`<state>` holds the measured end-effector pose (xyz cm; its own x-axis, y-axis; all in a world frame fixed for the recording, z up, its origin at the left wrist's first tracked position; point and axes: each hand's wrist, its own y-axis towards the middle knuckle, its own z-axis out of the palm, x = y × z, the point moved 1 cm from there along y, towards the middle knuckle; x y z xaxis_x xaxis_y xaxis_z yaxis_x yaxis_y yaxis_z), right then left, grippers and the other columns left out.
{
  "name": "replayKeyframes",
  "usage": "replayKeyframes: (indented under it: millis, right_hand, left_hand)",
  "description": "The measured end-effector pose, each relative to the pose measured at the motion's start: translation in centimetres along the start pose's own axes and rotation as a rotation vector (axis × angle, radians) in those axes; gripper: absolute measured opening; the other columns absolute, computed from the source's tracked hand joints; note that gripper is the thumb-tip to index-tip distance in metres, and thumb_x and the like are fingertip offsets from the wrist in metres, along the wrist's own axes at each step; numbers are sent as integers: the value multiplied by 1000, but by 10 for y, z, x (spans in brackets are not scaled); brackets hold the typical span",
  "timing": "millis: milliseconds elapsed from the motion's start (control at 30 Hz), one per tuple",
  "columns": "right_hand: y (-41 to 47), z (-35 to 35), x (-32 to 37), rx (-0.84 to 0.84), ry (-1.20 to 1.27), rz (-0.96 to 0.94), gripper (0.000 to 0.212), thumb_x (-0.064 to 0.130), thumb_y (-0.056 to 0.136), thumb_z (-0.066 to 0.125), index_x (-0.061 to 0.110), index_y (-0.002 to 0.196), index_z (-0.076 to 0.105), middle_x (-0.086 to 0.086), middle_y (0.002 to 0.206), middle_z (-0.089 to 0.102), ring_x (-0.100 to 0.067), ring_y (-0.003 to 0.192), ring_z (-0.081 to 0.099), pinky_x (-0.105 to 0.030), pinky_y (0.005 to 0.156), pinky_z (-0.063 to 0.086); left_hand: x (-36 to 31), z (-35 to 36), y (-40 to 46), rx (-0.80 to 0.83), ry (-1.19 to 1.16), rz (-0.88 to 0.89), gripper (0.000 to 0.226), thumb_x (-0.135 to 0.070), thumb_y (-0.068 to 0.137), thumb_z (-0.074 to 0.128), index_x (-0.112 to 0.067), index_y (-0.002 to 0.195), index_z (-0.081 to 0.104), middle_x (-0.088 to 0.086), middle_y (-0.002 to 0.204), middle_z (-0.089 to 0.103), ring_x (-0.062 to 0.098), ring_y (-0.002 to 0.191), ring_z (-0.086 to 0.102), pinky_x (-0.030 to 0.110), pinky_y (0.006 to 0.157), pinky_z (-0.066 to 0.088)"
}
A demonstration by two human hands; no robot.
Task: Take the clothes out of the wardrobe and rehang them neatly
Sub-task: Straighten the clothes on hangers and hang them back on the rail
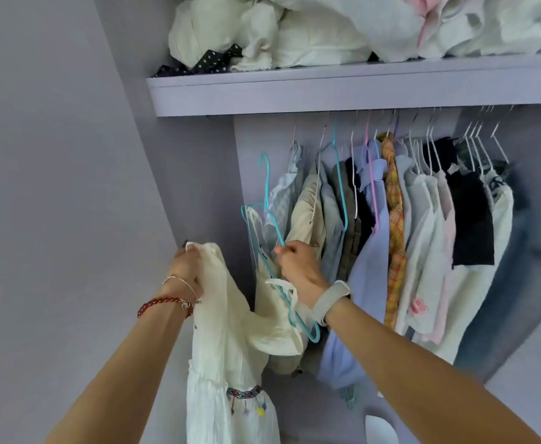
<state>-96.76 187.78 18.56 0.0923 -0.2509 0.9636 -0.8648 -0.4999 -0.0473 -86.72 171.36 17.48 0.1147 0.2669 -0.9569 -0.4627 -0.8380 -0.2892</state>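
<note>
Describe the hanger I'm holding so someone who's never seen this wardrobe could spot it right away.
Look below the shelf, at the left end of the row of hanging clothes. The teal hanger is off the rail, with the right hand gripping its wire and a cream dress partly on it. Unlike its neighbours, its hook points up into open air.

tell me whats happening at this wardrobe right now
A person is fitting a cream dress onto a teal hanger. The left hand grips the top of the dress, while the right hand holds the hanger, which is off the rail. Other clothes hang in a row inside, and crumpled laundry sits on the shelf above.
</note>
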Motion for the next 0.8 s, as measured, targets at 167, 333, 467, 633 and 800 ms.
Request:
replayKeyframes:
  millis: [167, 333, 467, 633, 800]
  right_hand:
    - [53, 22, 37, 22, 87, -24, 13, 10, 91, 43, 13, 87, 55, 1, 61, 43, -12, 52, 37, -23, 50, 29]
    - [119, 40, 65, -155, 258, 53, 13, 8, 88, 46, 12, 87, 59, -1, 66, 48, -18, 63, 45, -29, 60, 38]
    - [145, 13, 51, -565, 275, 125, 27, 7, 90, 43, -6, 107, 59, -23, 104, 62, -37, 96, 58, -34, 76, 44]
    - [148, -20, 32, -782, 262, 68, 24, 1, 89, 41, -9, 101, 60, -25, 99, 63, -37, 93, 58, -34, 73, 43]
    - [151, -3, 28, -672, 44, -117, 24, 4, 92, 39, -2, 97, 62, -27, 90, 63, -37, 81, 56, -32, 71, 42]
  left_hand:
    - [-35, 28, 33, 26, -74, 130, 27, -30, 99, 37, -8, 107, 52, 13, 94, 61, 28, 85, 57, 36, 81, 46]
    - [-76, 63, 78, 50, -106, 266, 19, -26, 100, 38, -17, 87, 49, 0, 75, 51, 18, 73, 51, 28, 70, 43]
    - [-98, 91, 113, 86, -77, 269, 19, -25, 99, 36, -18, 86, 47, 2, 83, 51, 18, 81, 48, 27, 74, 40]
    - [-137, 133, 138, 145, -121, 321, 31, -16, 99, 33, -19, 68, 34, -5, 63, 44, 4, 50, 45, 12, 51, 33]
    - [-129, 141, 170, 73, 38, 370, 24, -20, 100, 32, -8, 110, 51, 8, 91, 56, 24, 93, 51, 27, 82, 38]
